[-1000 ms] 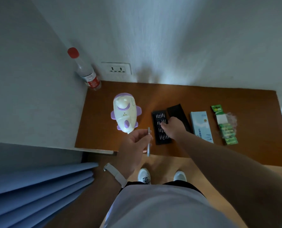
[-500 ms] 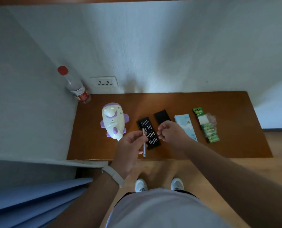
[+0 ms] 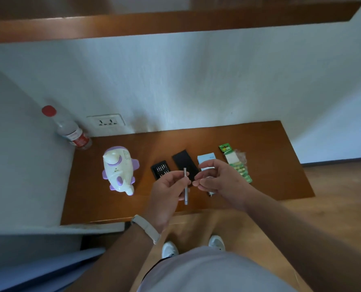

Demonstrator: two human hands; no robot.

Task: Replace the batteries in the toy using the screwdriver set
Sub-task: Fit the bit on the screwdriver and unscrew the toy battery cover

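A white and purple toy (image 3: 117, 171) lies on the left part of the brown table (image 3: 270, 165). My left hand (image 3: 167, 197) holds a slim silver screwdriver handle (image 3: 185, 190) upright above the table's front edge. My right hand (image 3: 219, 180) is just right of the handle's upper half, thumb and fingertips pinched together on something too small to make out, apparently a bit. Behind my hands lie the open black bit tray (image 3: 159, 170) and its black lid (image 3: 183, 160). A green pack of batteries (image 3: 236, 163) lies at the right.
A light blue box (image 3: 206, 160) sits between the lid and the batteries, partly behind my right hand. A red-capped water bottle (image 3: 70, 131) stands in the back left corner beside a wall socket (image 3: 105, 122). A wooden shelf (image 3: 175, 24) runs overhead.
My right hand has left the bit tray and come up beside the handle with its fingertips pinched. My left hand raised the handle slightly. The camera tilted upward.
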